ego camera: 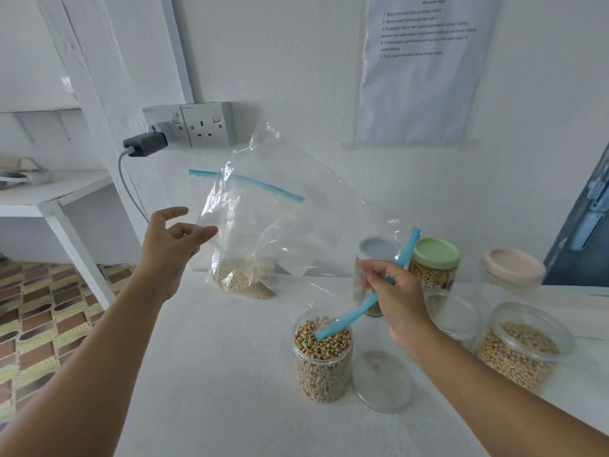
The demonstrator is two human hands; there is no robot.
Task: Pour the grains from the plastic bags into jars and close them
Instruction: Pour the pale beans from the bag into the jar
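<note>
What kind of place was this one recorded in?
Probably a plain room set up for recording, not a kitchen: white table, instruction sheet taped to the wall, wall sockets, headset on a shelf.

Single head-worn wide-angle view, looking forward and down across a white table toward a white wall, close enough that both forearms enter from the bottom corners. Strong bending at the edges: tiled floor at lower left, socket above centre, printed sheet at upper right.
</note>
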